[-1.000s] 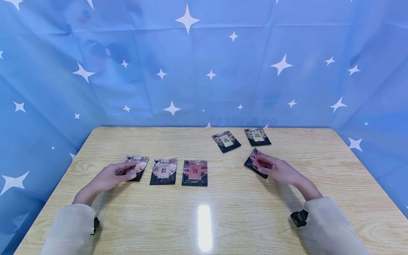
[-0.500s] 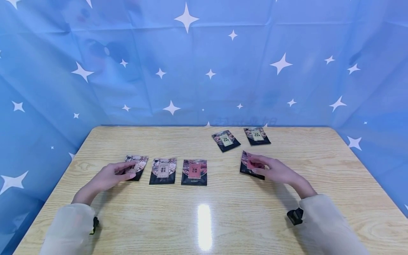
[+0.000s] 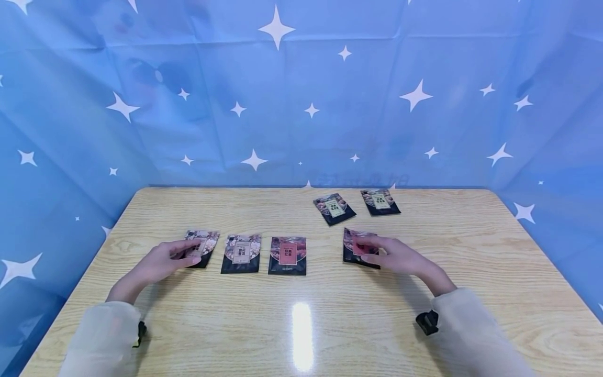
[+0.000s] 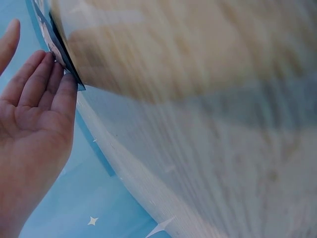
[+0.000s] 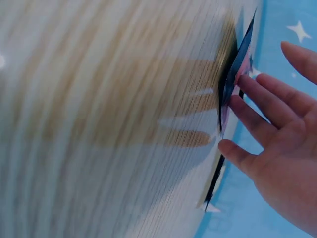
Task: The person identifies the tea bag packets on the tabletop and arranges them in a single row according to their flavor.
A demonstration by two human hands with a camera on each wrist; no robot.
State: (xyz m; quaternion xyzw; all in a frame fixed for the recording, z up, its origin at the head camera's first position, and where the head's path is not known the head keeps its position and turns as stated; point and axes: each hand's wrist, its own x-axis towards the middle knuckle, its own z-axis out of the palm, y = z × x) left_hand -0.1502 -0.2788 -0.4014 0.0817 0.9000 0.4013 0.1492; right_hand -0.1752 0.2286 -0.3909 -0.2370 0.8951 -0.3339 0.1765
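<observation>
My left hand (image 3: 160, 262) rests its extended fingertips on a floral tea sachet (image 3: 210, 242) lying at the left of the table. In the left wrist view the straight fingers touch the face of that sachet (image 4: 55, 44). Fingers of my right hand (image 3: 398, 255) press on a red-labelled tea sachet (image 3: 349, 252) right of the middle. From the right wrist view, relaxed, spread fingertips touch this sachet (image 5: 233, 79). Between the hands lie another floral tea sachet (image 3: 241, 254) and a second red-labelled one (image 3: 288, 255), side by side and upright to the viewer.
Two green-labelled tea sachets, one tilted (image 3: 335, 209) and one nearly straight (image 3: 380, 202), lie near the back edge of the wooden table (image 3: 235, 319). Behind the table hangs a blue star-patterned cloth (image 3: 292, 131).
My right hand has slid the red-labelled tea sachet leftward and slightly nearer, turning it straighter, closer to the row. The left hand and the other sachets have stayed in place.
</observation>
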